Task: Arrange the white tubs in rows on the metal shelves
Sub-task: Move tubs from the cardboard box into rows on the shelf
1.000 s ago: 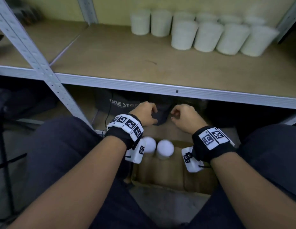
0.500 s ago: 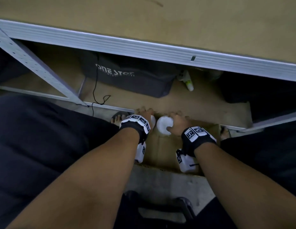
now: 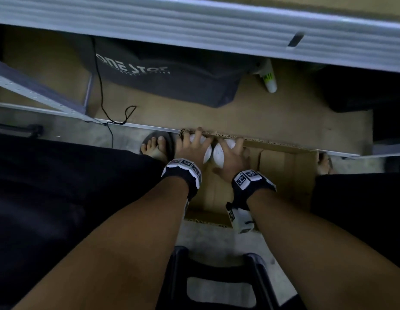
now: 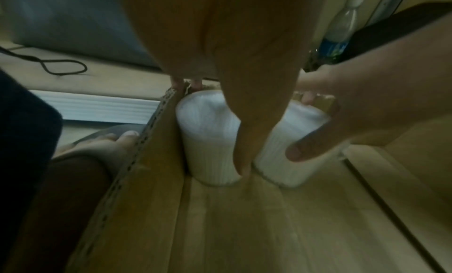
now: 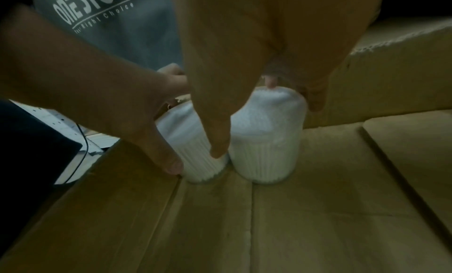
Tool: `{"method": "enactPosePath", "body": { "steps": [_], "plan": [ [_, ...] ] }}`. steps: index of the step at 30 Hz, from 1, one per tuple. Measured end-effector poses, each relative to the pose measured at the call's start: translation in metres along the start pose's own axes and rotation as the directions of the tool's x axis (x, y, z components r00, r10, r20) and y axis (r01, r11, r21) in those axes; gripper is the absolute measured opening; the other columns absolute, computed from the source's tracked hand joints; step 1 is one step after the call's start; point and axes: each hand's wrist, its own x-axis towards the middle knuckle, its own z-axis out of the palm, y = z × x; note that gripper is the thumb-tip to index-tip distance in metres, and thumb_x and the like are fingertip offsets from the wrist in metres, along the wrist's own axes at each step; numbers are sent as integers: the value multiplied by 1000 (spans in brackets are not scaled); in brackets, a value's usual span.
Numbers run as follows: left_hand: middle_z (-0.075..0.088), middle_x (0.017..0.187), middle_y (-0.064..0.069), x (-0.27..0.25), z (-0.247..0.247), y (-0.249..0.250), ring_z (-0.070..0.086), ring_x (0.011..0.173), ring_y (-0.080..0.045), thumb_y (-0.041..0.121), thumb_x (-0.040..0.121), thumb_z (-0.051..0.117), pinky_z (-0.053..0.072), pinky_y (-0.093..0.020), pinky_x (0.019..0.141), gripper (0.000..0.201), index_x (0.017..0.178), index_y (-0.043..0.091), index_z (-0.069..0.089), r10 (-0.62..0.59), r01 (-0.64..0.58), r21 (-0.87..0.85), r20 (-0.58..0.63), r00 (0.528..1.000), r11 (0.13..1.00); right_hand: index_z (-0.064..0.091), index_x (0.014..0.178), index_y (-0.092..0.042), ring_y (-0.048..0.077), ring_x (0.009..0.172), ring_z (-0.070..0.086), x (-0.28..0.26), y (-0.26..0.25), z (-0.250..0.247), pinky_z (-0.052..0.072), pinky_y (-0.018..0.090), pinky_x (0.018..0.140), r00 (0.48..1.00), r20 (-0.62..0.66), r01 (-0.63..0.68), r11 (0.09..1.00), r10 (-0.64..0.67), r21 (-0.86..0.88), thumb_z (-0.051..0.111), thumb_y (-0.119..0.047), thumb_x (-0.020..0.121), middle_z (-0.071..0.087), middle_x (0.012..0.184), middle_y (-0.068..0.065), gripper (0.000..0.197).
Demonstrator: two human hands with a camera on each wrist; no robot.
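Note:
Two white ribbed tubs stand side by side in the far left corner of an open cardboard box (image 3: 284, 175) on the floor. My left hand (image 3: 191, 145) grips the left tub (image 3: 207, 154) from above, thumb down its side (image 4: 208, 138). My right hand (image 3: 231, 155) grips the right tub (image 3: 218, 154) the same way, with its thumb between the two tubs (image 5: 266, 142). Both tubs sit on the box floor. The metal shelf edge (image 3: 194, 25) runs across the top of the head view; its surface is out of view.
On the lower shelf board lie a grey bag (image 3: 172, 81) with white lettering, a plastic bottle (image 3: 269, 79) and a black cable (image 3: 105, 97). A sandalled foot (image 3: 156, 146) is left of the box. A black stool (image 3: 216, 276) is under me.
Both hands came down from in front of the lower shelf into the box and closed over the two tubs. The head view tilted down, so the upper shelf's tubs left view.

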Motion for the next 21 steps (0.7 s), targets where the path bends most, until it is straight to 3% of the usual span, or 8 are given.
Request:
{"method": "enactPosePath", "body": {
  "steps": [3, 6, 10, 14, 16, 18, 21],
  "plan": [
    [58, 122, -1, -1, -3, 1, 62, 81, -33, 40, 68, 68, 50, -37, 69, 32, 99, 36, 62, 40, -33, 108, -63, 997, 994, 29, 139, -37, 41, 116, 41, 3, -4, 1, 49, 43, 90, 999, -27, -19, 999, 19, 26, 77, -29, 67, 21, 138, 10, 87],
    [61, 124, 0, -8, -17, 4, 61, 80, -33, 32, 65, 70, 50, -36, 69, 35, 100, 36, 63, 40, -34, 138, -39, 998, 990, 33, 135, -37, 39, 117, 39, 2, -4, -1, 49, 43, 89, 999, -1, -39, 998, 39, 39, 78, -27, 67, 20, 137, 8, 82],
    [28, 148, -7, -17, -25, 6, 45, 115, -41, 14, 82, 59, 40, -47, 94, 54, 132, 27, 42, 30, -29, 122, -3, 1000, 992, 39, 129, -36, 38, 119, 36, -9, 0, -5, 48, 43, 92, 999, -6, -48, 998, 49, 33, 79, -27, 65, 18, 139, 7, 76],
    [34, 136, -12, -23, -37, 8, 40, 119, -39, 21, 70, 73, 36, -48, 97, 68, 129, 29, 38, -12, 9, 37, 88, 996, 999, 41, 118, -37, 38, 116, 38, -19, 2, -11, 48, 45, 94, 999, -22, -37, 996, 39, 81, 77, -27, 57, 22, 134, 7, 72],
    [37, 130, -12, -29, -45, 8, 40, 118, -39, 28, 61, 77, 35, -48, 97, 77, 126, 31, 37, -22, 21, 11, 114, 993, 1000, 42, 122, -37, 39, 119, 36, -27, 3, -22, 47, 44, 96, 999, -8, -43, 996, 44, 80, 76, -25, 64, 21, 136, 7, 69],
    [37, 128, -11, -38, -56, 7, 38, 119, -39, 29, 61, 73, 34, -49, 97, 76, 127, 31, 36, -12, 15, -22, 137, 991, 1000, 39, 129, -37, 39, 123, 34, -35, 7, -33, 46, 42, 98, 999, 6, -46, 996, 46, 82, 74, -24, 72, 19, 139, 5, 69],
    [33, 127, -8, -52, -75, 4, 33, 123, -39, 22, 64, 67, 37, -55, 98, 69, 124, 34, 36, -16, 37, -130, 159, 987, 991, 34, 135, -39, 39, 123, 33, -51, 6, -53, 46, 40, 93, 1000, -21, -13, 998, 14, 67, 76, -25, 71, 19, 141, 4, 78]
  ]
}}
